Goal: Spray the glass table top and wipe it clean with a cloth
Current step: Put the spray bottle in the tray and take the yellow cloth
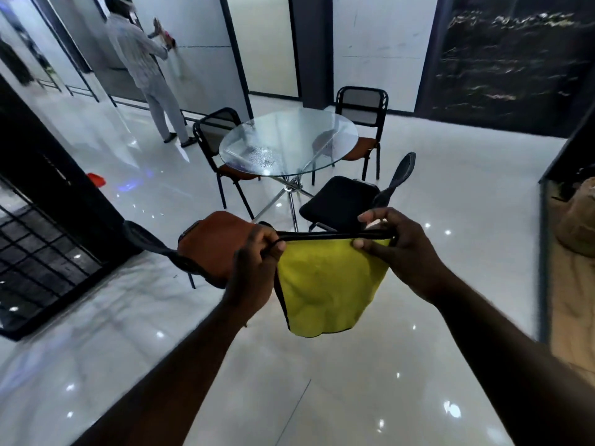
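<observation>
A yellow cloth (328, 288) with a black hem hangs stretched between my two hands in front of me. My left hand (254, 255) pinches its upper left corner and my right hand (392, 239) pinches its upper right corner. The round glass table top (322, 130) stands farther off on chrome legs, with a patch of droplets (262, 156) on its near left part. No spray bottle is in view.
Several chairs ring the table: an orange-seated chair (219, 243) close by on the left, a black-seated chair (341, 201) at the near right, two more behind. A person (145, 59) stands at the back left wall. A red object (96, 180) lies on the glossy floor.
</observation>
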`<action>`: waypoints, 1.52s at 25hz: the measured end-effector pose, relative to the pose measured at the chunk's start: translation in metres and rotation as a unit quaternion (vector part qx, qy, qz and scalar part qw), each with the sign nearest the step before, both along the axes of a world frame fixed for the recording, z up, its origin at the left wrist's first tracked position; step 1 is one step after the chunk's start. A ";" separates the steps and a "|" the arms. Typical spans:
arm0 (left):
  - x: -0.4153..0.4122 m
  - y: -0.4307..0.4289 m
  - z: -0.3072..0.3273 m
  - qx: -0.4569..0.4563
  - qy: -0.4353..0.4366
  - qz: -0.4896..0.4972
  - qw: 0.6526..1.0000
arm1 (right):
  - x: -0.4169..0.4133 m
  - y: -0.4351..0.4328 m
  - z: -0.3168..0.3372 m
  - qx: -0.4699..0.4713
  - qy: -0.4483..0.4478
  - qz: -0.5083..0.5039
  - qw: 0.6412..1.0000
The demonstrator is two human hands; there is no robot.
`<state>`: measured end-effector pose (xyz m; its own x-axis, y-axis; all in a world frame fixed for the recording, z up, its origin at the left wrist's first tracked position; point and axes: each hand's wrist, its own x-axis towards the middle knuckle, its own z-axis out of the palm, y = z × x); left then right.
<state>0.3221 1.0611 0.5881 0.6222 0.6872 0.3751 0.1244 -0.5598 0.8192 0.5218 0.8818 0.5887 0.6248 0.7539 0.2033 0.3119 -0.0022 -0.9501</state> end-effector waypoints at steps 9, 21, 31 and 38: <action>0.096 0.125 -0.077 -0.364 0.012 -0.070 0.929 | 0.089 0.103 -0.068 -0.141 0.218 0.059 0.964; 0.237 0.306 -0.129 -0.510 -0.021 0.064 0.858 | 0.217 0.277 -0.114 -0.112 0.266 -0.147 0.946; 0.352 0.417 -0.099 -0.216 0.002 -0.013 0.976 | 0.381 0.384 -0.076 -0.136 0.027 0.002 0.990; 0.461 0.462 -0.103 -0.388 -0.022 0.065 0.919 | 0.449 0.475 -0.104 -0.034 0.280 -0.029 0.959</action>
